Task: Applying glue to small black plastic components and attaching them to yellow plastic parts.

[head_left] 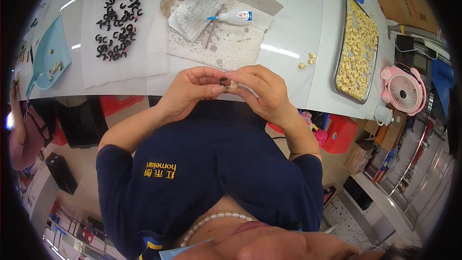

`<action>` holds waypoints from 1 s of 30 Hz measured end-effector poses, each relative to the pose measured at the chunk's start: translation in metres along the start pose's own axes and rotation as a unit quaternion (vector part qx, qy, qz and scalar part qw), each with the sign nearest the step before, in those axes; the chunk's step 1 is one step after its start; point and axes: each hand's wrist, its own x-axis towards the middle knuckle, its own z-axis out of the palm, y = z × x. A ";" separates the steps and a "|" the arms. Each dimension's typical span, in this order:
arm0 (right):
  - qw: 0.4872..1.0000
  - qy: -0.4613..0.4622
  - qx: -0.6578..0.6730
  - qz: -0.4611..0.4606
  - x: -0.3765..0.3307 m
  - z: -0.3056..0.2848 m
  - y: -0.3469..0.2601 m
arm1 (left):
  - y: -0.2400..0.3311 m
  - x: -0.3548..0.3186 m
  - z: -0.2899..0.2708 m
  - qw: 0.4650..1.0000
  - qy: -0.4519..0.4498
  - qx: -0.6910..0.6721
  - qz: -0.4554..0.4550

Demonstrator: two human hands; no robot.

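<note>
Close together over the table's near edge, my two hands meet fingertip to fingertip. My left hand [195, 86] pinches a small dark curved piece [223, 81] between thumb and fingers. A small cream-coloured piece [234, 85] sits between the thumb and fingers of my right hand [264, 91], right beside the dark one. The fingertips partly cover both pieces, and I cannot tell whether they are joined. Many similar black curved pieces [118, 17] lie on a white sheet [151, 58] to the left. On the right, a metal tray [338, 67] holds many cream pieces [357, 43].
Ahead lies stained cardboard [236, 50] with papers [195, 17] and a white glue bottle with a blue tip [238, 17]. A few cream pieces [312, 58] lie loose left of the tray. A blue dustpan [53, 58] is far left; a pink fan [403, 89] stands right. Another person [24, 139] is at left.
</note>
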 end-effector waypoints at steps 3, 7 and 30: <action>0.996 -0.022 -0.067 -0.061 0.004 0.002 0.003 | 0.001 -0.001 -0.004 1.000 -0.002 -0.021 -0.021; 0.991 -0.040 -0.091 -0.090 0.009 0.007 0.000 | 0.004 -0.004 -0.007 1.000 -0.006 -0.008 -0.030; 0.993 -0.044 0.093 -0.055 0.012 -0.001 -0.001 | 0.027 0.011 -0.007 0.968 -0.177 0.179 0.024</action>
